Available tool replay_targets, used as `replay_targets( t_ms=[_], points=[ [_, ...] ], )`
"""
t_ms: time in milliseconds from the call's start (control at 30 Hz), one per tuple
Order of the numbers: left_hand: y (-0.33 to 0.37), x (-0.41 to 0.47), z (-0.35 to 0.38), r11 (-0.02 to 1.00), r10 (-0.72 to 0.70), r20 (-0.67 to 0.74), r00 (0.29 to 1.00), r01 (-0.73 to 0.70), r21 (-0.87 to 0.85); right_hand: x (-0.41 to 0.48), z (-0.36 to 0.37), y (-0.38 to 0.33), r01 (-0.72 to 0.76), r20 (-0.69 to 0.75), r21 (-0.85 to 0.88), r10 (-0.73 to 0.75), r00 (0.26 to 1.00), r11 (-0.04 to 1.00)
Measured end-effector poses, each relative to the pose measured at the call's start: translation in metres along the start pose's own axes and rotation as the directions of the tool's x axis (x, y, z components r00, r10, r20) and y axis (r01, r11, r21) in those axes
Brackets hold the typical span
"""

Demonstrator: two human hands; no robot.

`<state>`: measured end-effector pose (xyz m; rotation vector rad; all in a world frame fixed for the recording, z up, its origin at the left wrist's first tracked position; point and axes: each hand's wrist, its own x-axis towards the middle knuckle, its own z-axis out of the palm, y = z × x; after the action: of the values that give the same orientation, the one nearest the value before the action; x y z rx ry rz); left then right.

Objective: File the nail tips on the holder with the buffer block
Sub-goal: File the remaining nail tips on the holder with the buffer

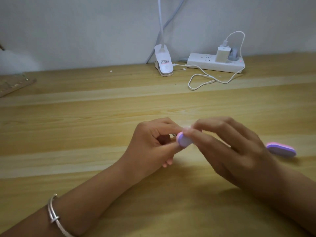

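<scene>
Two hands meet just above the counter (102,117): the left hand (153,142) curls its fingers (162,127) around the small holder (174,134), which is mostly hidden. The right hand (230,147) pinches the lilac buffer block (183,141) against it. I think hard pressure could knock a nail tip, which I cannot see, off the holder, or the block could slip and rub the left thumb.

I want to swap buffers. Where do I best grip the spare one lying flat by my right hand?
Pinch the spare buffer block across its long sides, coming from above: it lies flat on the table, so only its thin edges offer hold.
</scene>
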<state>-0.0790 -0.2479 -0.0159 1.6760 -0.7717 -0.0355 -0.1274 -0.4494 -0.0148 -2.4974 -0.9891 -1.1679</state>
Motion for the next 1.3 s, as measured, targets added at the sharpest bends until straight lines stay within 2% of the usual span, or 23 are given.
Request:
replay_targets(
  t_ms=[67,133,233,300,400,467,567,633,767,933,1067,1233,1300],
  points=[
    [0.0,-0.001,0.002,1.0,-0.018,-0.017,1.0,0.018,0.013,0.001,-0.001,0.01,-0.061,-0.016,-0.044,0.06,0.998,0.997],
    [0.001,-0.001,0.003,0.999,-0.049,-0.03,0.998,0.049,0.014,0.002,-0.004,0.015,-0.149,-0.042,-0.007,0.149,0.988,0.989],
    [0.001,-0.001,0.002,0.999,-0.025,-0.017,1.0,0.025,0.04,0.0,0.0,-0.001,-0.108,-0.012,0.103,0.11,0.994,0.989],
    [0.0,-0.001,0.001,0.998,-0.009,-0.026,1.0,0.01,0.059,0.0,0.003,-0.004,-0.049,0.023,0.095,0.047,0.999,0.994],
    [0.0,0.001,0.0,0.998,-0.052,-0.082,0.995,0.056,0.038,0.002,-0.002,0.013,-0.166,-0.011,0.055,0.167,0.986,0.985],
    [0.0,0.003,0.001,0.994,-0.093,-0.068,0.993,0.089,-0.057,0.002,-0.005,0.013,-0.208,-0.038,0.104,0.213,0.976,0.973],
    [-0.002,0.005,-0.002,0.939,-0.139,0.029,0.99,0.141,-0.313,-0.001,-0.001,-0.004,-0.101,-0.016,0.183,0.106,0.994,0.978],
    [-0.001,0.005,-0.003,0.911,-0.159,0.048,0.986,0.165,-0.377,-0.001,0.0,-0.001,-0.077,-0.022,0.149,0.081,0.996,0.986],
    [-0.002,0.007,-0.004,0.912,-0.2,0.036,0.979,0.199,-0.359,0.002,-0.004,0.008,-0.191,-0.076,0.153,0.204,0.976,0.97],
    [0.0,0.005,-0.003,0.906,-0.148,0.083,0.985,0.169,-0.388,0.002,-0.001,-0.004,-0.039,-0.013,0.124,0.041,0.999,0.991],
    [0.0,0.007,-0.004,0.922,-0.195,0.03,0.98,0.193,-0.336,0.004,-0.006,0.008,-0.14,-0.058,0.095,0.146,0.988,0.986],
    [0.001,0.006,-0.004,0.898,-0.165,0.096,0.982,0.19,-0.397,0.003,-0.002,-0.003,-0.029,-0.022,0.146,0.033,0.999,0.989],
    [0.002,0.006,-0.005,0.897,-0.182,0.085,0.98,0.201,-0.393,0.004,-0.004,0.007,-0.074,-0.034,0.123,0.078,0.996,0.99]
  ],
)
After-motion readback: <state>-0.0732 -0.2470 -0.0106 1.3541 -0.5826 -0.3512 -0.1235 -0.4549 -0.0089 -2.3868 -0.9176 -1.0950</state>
